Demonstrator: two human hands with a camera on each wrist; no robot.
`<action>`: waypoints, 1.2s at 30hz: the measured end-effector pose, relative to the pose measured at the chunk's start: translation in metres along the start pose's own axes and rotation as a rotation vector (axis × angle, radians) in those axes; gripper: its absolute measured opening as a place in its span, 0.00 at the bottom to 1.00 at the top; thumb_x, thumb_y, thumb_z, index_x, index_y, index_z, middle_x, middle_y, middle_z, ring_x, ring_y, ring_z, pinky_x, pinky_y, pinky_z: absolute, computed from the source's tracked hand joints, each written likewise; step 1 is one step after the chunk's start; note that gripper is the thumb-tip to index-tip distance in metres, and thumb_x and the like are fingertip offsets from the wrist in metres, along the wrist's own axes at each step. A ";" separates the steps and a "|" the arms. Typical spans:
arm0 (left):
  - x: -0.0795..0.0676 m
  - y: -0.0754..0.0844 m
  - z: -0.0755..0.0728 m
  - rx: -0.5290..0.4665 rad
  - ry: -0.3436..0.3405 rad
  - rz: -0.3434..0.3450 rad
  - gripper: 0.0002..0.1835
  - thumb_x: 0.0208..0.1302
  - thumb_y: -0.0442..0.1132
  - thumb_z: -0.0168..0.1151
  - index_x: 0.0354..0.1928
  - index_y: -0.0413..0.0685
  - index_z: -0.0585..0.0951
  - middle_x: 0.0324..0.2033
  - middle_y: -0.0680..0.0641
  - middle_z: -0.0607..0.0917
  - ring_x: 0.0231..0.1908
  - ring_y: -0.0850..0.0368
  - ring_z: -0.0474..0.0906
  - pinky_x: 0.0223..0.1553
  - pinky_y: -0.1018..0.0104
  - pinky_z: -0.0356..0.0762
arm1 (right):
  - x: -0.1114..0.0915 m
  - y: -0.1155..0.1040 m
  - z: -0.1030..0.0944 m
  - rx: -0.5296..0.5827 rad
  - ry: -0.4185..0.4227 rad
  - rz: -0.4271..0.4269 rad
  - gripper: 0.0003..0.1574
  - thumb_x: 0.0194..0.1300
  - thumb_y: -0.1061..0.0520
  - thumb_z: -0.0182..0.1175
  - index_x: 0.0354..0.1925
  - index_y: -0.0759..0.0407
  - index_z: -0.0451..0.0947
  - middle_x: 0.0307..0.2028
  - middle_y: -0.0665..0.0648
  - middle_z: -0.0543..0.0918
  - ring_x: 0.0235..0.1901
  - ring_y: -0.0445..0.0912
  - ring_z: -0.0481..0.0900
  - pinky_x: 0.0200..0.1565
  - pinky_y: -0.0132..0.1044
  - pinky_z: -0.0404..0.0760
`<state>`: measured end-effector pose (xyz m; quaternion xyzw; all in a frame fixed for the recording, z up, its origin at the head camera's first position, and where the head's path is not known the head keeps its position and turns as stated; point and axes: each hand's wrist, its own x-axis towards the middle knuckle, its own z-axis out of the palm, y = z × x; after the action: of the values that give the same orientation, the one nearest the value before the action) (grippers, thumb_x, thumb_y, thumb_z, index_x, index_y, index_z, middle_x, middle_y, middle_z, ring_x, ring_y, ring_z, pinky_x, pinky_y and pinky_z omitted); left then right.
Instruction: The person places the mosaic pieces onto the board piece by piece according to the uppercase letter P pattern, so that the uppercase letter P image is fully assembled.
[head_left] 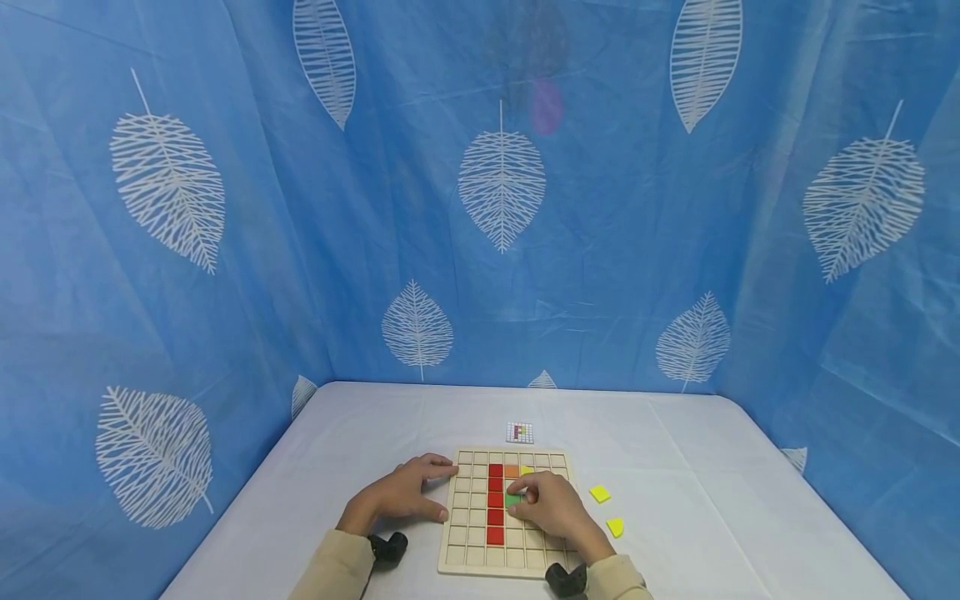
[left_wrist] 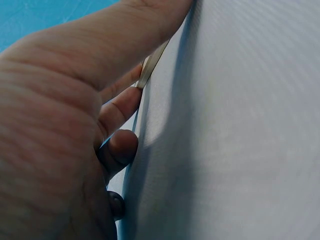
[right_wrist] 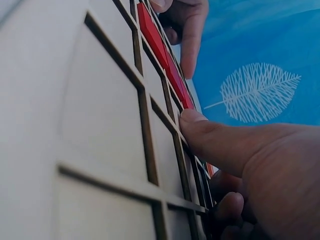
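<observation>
A wooden grid board (head_left: 456, 557) lies on the table, with a column of several red tiles (head_left: 495, 500) set in its cells. To the right of the top red tile sit an orange tile (head_left: 512, 472) and a partly covered yellow tile (head_left: 526, 469). My right hand (head_left: 557, 505) reaches over the board and pinches a green tile (head_left: 512, 500) beside the red column, thumb and index finger at its edges. At the board's left edge rests my left hand (head_left: 403, 492), fingers and thumb spread along the frame.
Right of the board lie two loose yellow pieces, a square one (head_left: 600, 493) and one with a rounded side (head_left: 615, 527). Behind the board is a small pattern card (head_left: 520, 432). A white cloth (head_left: 697, 500) covers the table, and blue leaf-print curtains (head_left: 600, 250) surround it.
</observation>
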<state>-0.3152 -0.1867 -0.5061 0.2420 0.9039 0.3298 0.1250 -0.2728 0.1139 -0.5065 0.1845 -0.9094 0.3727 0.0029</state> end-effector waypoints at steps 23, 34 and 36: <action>-0.001 0.001 0.000 0.005 -0.001 -0.018 0.45 0.47 0.55 0.80 0.70 0.61 0.74 0.69 0.48 0.71 0.72 0.39 0.62 0.70 0.31 0.58 | 0.000 0.001 -0.012 0.037 -0.039 -0.021 0.18 0.62 0.47 0.70 0.49 0.50 0.85 0.24 0.46 0.73 0.21 0.36 0.65 0.23 0.29 0.69; 0.000 -0.001 0.000 0.016 -0.001 0.007 0.45 0.47 0.54 0.80 0.70 0.60 0.74 0.69 0.48 0.71 0.72 0.39 0.62 0.69 0.31 0.58 | -0.007 -0.014 -0.032 0.049 -0.070 -0.097 0.20 0.68 0.49 0.65 0.55 0.53 0.83 0.24 0.46 0.75 0.20 0.35 0.64 0.24 0.30 0.68; 0.000 -0.002 0.000 0.020 0.000 0.008 0.45 0.47 0.55 0.80 0.70 0.60 0.73 0.69 0.48 0.71 0.72 0.39 0.62 0.69 0.31 0.58 | -0.008 -0.015 -0.036 0.051 -0.061 -0.104 0.19 0.68 0.48 0.65 0.54 0.52 0.84 0.24 0.46 0.75 0.20 0.34 0.64 0.24 0.30 0.69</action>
<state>-0.3161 -0.1877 -0.5071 0.2467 0.9062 0.3213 0.1213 -0.2654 0.1314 -0.4711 0.2428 -0.8884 0.3895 -0.0101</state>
